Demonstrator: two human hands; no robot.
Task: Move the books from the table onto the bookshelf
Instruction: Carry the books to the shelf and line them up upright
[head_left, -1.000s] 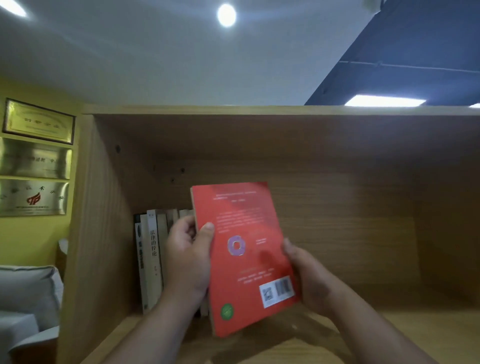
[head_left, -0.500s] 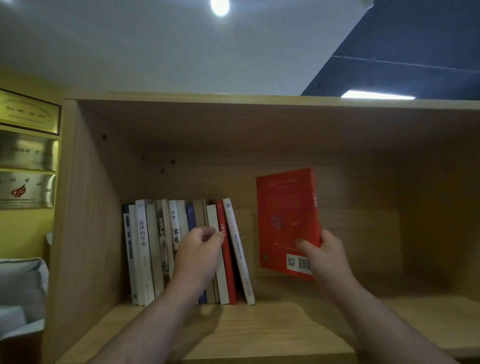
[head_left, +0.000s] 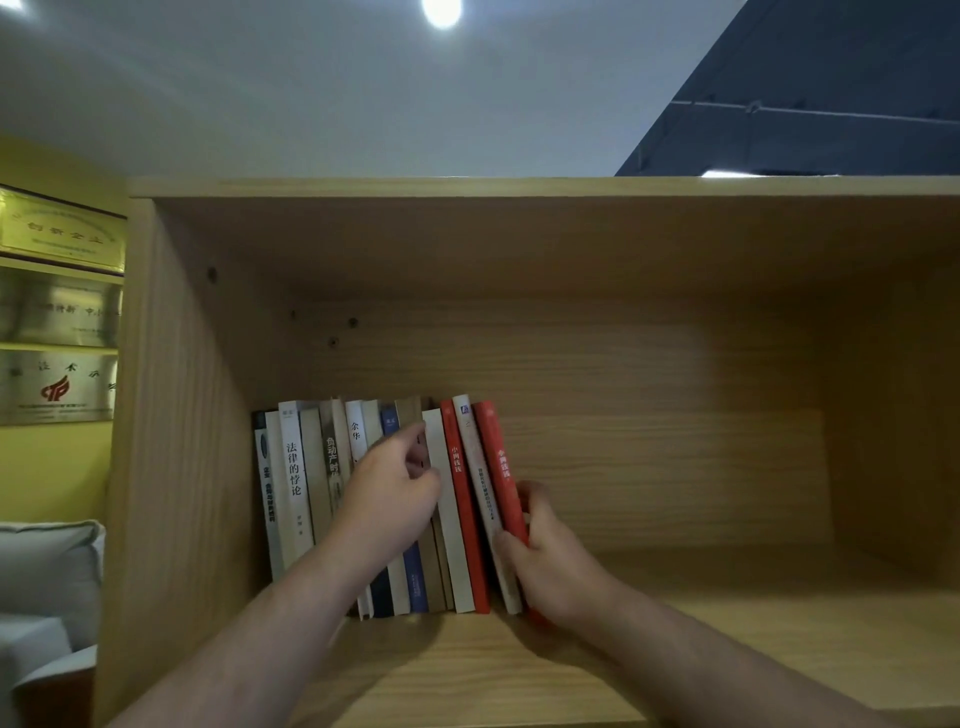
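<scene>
**Inspector:** Report the position of the task item.

**Operator:** The red book (head_left: 500, 467) stands on its bottom edge in the bookshelf (head_left: 727, 649), spine toward me. It is the rightmost volume of the row of books (head_left: 293, 467) at the left of the compartment. It leans slightly left, and its left cover lies against a white-spined book (head_left: 480, 483).

**Inspector:** State of the right hand?

**Operator:** My right hand (head_left: 550, 561) grips the red book low down, near the shelf board. The fingers (head_left: 535, 501) wrap round its right cover and the thumb comes across from the near side. The lower part of the spine is hidden behind this hand.

**Inspector:** State of the left hand?

**Operator:** My left hand (head_left: 389, 499) is at the middle of the row, well up the spines. Its fingers are bent and their tips touch the spines beside a cream-coloured book (head_left: 441, 467). I cannot tell whether they pinch a volume or only rest there.

**Inspector:** Condition of the compartment?

**Operator:** The books fill the left part only. To the right of the red book the shelf board and back panel are bare wood.

**Inspector:** Surroundings?

**Operator:** Metal plaques (head_left: 60, 306) hang on a yellow wall (head_left: 52, 467) to the left of the shelf. A round ceiling lamp (head_left: 441, 11) is lit above.
</scene>
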